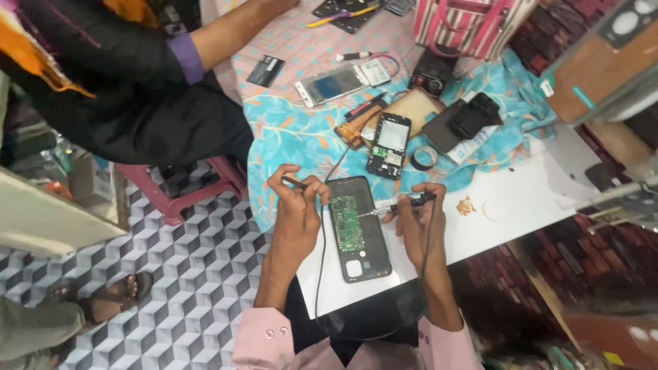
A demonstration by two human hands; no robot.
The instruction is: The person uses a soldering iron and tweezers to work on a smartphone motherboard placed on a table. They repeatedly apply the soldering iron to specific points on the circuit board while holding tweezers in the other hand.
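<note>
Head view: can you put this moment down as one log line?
left hand: holds tweezers | right hand: holds soldering iron, tip at green board | opened phone on white table

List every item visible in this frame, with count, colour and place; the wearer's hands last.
opened phone: one, black with green board, between the hands
second phone: one, black, on the blue cloth
white phone: one, farther back
tape roll: one, black, right of second phone
striped bag: one, pink and white, top
table: one, white
other person's arm: one, top left
left hand: holds tweezers
right hand: holds soldering iron, tip at the board
</note>
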